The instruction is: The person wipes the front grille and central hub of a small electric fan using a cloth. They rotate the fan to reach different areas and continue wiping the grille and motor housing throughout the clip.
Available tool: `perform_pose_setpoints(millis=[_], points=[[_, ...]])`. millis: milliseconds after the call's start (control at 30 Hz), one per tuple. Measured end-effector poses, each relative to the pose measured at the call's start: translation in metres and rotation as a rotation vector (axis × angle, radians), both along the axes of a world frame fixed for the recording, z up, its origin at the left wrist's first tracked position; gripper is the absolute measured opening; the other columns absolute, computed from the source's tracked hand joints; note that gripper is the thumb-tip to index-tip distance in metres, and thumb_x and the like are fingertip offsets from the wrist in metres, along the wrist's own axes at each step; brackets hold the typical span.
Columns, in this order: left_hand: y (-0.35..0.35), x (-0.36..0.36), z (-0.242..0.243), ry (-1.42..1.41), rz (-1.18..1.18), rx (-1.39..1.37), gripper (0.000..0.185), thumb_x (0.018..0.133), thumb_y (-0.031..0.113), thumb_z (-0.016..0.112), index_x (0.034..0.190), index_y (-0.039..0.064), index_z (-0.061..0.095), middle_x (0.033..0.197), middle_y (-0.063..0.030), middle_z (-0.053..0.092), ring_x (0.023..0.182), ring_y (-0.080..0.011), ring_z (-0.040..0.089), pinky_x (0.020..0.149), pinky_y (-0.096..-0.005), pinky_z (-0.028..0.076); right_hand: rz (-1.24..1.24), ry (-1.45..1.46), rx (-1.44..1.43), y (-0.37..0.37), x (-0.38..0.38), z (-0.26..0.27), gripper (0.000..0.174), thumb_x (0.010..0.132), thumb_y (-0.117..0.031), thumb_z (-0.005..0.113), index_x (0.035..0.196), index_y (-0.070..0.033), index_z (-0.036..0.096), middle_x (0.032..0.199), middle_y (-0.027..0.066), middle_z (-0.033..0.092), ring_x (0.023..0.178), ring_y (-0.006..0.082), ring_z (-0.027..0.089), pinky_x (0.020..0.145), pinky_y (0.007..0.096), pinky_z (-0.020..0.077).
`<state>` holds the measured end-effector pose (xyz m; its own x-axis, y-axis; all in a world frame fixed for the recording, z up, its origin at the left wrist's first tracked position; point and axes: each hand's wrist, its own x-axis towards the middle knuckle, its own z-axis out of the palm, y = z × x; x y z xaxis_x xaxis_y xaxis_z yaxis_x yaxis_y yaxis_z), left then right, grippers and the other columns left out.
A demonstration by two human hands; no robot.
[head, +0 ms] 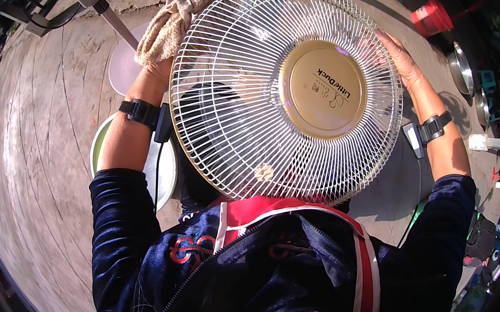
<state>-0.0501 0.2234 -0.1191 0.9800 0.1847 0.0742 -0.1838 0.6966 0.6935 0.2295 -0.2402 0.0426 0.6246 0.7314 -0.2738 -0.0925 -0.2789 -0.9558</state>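
A round white wire fan guard (pixel 230 122) with a gold central disc (pixel 324 90) is held up before my chest, its front towards me. At its left rim is my left hand (pixel 164 70), mostly hidden by a crumpled beige terry cloth (pixel 164 33) and the guard; the cloth is in this hand. My right hand (pixel 397 57) grips the upper right rim, its fingers reaching behind the wires. Through the wires, dark shapes and my legs show only in part. Both wrists wear black straps with small devices and cables.
Left on the concrete floor (pixel 54 103) are a pale round fan base with a pole (pixel 117 25) and a white-rimmed basin (pixel 168 175). A red bucket (pixel 431 18), metal bowls (pixel 462 68) and a white-ended pole (pixel 493 143) lie along the right side.
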Motion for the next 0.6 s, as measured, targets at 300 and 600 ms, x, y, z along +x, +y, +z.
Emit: perform_pose_setpoints(millis=[300, 600], points=[[-0.003, 0.007, 0.035, 0.085, 0.034, 0.432, 0.06, 0.104, 0.046, 0.056, 0.15, 0.009, 0.048, 0.15, -0.0126, 0.053, 0.137, -0.0292, 0.052, 0.118, -0.047, 0.041, 0.047, -0.094, -0.015, -0.003, 0.001, -0.001, 0.077, 0.093, -0.064, 0.067, 0.142, -0.005, 0.055, 0.116, 0.0114, 0.067, 0.095, 0.0159, 0.069, 0.081, 0.0314, 0.0591], [-0.003, 0.069, 0.063, 0.06, 0.027, 0.846, 0.06, 0.104, 0.046, 0.056, 0.149, 0.008, 0.048, 0.148, -0.0134, 0.055, 0.135, -0.0288, 0.053, 0.117, -0.0456, 0.043, -0.003, 0.04, 0.073, -0.007, 0.0, -0.002, 0.063, 0.096, -0.052, 0.071, 0.135, -0.005, 0.059, 0.116, 0.0073, 0.069, 0.097, 0.0112, 0.068, 0.08, 0.0249, 0.0579]])
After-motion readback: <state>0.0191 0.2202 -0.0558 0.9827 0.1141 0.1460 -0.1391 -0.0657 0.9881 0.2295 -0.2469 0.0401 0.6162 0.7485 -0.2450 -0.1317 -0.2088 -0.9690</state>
